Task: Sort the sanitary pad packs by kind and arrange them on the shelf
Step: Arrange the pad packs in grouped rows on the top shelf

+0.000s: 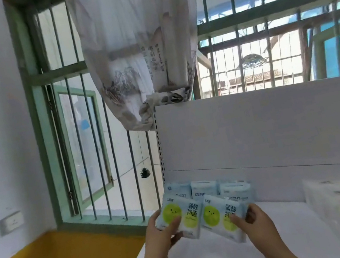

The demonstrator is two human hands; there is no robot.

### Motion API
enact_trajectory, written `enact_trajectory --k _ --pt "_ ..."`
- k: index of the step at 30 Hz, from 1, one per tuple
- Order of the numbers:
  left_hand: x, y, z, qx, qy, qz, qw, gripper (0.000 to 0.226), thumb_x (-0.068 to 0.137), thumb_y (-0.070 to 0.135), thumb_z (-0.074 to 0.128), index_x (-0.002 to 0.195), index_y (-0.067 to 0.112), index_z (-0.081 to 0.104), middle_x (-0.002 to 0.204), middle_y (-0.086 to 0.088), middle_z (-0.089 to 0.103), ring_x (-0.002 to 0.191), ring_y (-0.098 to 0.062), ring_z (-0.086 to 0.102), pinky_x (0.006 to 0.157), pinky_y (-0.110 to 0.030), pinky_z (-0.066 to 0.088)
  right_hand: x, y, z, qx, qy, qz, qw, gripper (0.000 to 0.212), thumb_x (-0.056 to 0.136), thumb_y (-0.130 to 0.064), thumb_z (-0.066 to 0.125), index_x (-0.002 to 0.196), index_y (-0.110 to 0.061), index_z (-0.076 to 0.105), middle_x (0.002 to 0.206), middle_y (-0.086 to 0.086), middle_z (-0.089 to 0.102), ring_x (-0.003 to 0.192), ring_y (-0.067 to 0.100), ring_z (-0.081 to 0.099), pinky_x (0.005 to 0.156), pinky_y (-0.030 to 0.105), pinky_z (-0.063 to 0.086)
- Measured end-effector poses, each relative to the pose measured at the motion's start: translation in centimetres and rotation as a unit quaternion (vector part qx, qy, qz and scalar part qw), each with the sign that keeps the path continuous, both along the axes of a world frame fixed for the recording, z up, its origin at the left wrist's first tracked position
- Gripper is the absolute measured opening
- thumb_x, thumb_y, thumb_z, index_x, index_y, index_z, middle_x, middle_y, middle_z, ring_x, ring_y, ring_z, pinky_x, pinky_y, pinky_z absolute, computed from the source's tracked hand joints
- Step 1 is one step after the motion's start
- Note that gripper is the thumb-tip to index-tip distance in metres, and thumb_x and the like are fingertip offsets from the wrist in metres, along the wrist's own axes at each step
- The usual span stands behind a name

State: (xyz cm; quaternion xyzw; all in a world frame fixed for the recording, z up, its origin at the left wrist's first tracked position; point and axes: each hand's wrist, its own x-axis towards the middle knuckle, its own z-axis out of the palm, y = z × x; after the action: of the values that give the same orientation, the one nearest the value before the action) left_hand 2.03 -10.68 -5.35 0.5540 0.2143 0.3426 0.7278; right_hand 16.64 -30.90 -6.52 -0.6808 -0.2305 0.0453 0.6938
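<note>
Left hand [162,232] grips one green-dot pad pack [181,217], right hand [252,220] its twin [222,218], side by side, upright, above the shelf [283,222]; ZERO packs [205,191] row at 12 o'clock, just behind.

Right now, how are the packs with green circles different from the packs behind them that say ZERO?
The green-circle packs have big green and yellow circles; the ZERO packs are plain pale blue with grey letters. The green-circle packs are held, one in the left hand, one in the right hand; the ZERO packs stand in a row at the back of the shelf, with no hand on them. Both kinds are soft, pale packs.
</note>
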Motion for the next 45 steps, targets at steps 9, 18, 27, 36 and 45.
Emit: enact_trajectory --k 9,18,27,36,45 --pt "7.7 9.7 -2.6 0.036 0.072 0.023 0.996 0.045 0.078 0.004 0.081 0.114 0.014 0.057 0.113 -0.015 0.065 0.091 -0.033 0.072 0.072 -0.044 0.062 8.4 10.2 -0.7 -0.239 -0.181 0.014 0.954 0.042 0.077 -0.029 0.079 0.105 -0.027 0.049 0.104 -0.009 0.058 0.092 0.01 0.057 0.074 0.025 0.047" --pt "14.2 18.3 -3.0 0.167 0.194 -0.031 0.966 0.046 0.075 0.036 0.085 0.112 0.024 0.062 0.103 0.0 0.074 0.093 -0.019 0.071 0.084 -0.039 0.058 13.2 15.2 0.0 -0.335 -0.398 -0.043 0.853 0.036 0.087 -0.039 0.056 0.121 -0.03 0.056 0.107 -0.008 0.058 0.098 0.016 0.054 0.083 0.035 0.046" --pt "17.9 17.9 -4.8 0.135 0.142 0.018 0.98 0.043 0.089 0.007 0.068 0.124 0.021 0.047 0.104 0.005 0.063 0.091 -0.007 0.063 0.068 -0.022 0.051 16.8 15.9 -2.3 -0.337 -0.484 -0.175 0.788 0.037 0.079 -0.051 0.053 0.102 -0.027 0.071 0.106 -0.006 0.063 0.102 0.021 0.055 0.099 0.04 0.034" --pt "18.1 17.6 -6.0 0.232 0.145 0.026 0.961 0.042 0.086 0.022 0.075 0.119 0.028 0.051 0.11 0.008 0.064 0.099 -0.007 0.064 0.078 -0.024 0.053 16.7 15.5 -2.7 -0.296 -0.454 -0.181 0.821 0.031 0.087 -0.042 0.052 0.105 -0.021 0.066 0.11 -0.004 0.06 0.102 0.019 0.054 0.098 0.035 0.039" --pt "17.7 16.2 -5.0 0.281 0.179 0.025 0.943 0.034 0.089 0.023 0.071 0.114 0.025 0.048 0.106 0.011 0.064 0.101 -0.01 0.065 0.075 -0.02 0.052 16.3 15.4 -2.7 -0.296 -0.437 -0.21 0.823 0.022 0.083 -0.035 0.062 0.095 -0.019 0.07 0.104 -0.001 0.062 0.108 0.024 0.053 0.113 0.047 0.03"
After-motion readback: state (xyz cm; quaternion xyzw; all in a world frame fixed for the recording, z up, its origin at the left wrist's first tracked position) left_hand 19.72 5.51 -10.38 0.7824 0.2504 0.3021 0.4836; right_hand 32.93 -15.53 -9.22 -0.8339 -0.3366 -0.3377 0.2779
